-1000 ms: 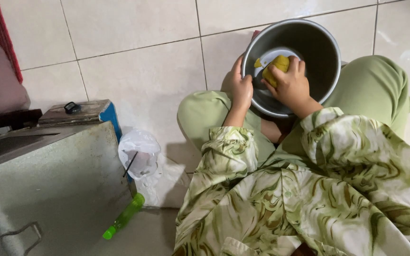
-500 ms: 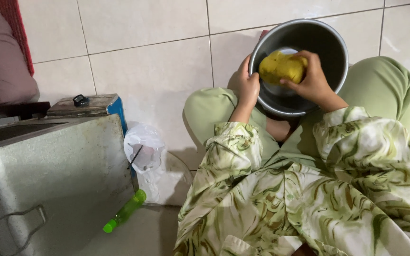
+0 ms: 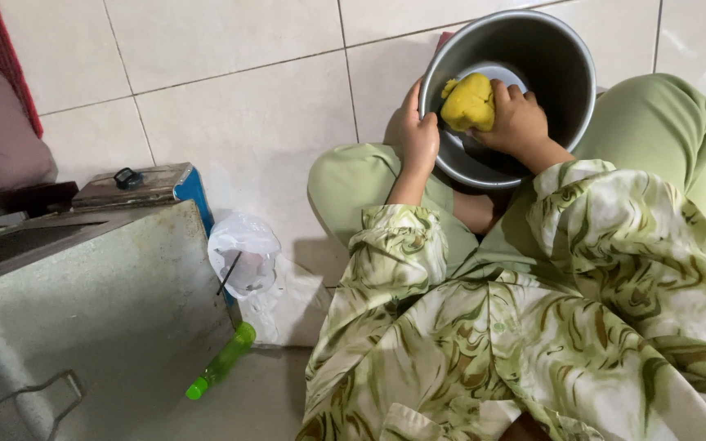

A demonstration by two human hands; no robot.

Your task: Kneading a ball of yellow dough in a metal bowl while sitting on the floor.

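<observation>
Pot (image 3: pixel 569 73): metal, on lap, 1 o'clock of view | Dough (image 3: pixel 467 102): yellow lump inside pot | Right hand (image 3: pixel 520 122): grip clenched on dough, pressing | Left hand (image 3: pixel 418 135): grasping pot rim at 9 o'clock | Step: kneading; next likely needs fold and turn.

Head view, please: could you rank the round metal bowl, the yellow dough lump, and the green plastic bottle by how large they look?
1. Round metal bowl, clearly largest.
2. Yellow dough lump and green plastic bottle: similar; the bottle is longer but thinner and partly hidden, so unranked.
</observation>
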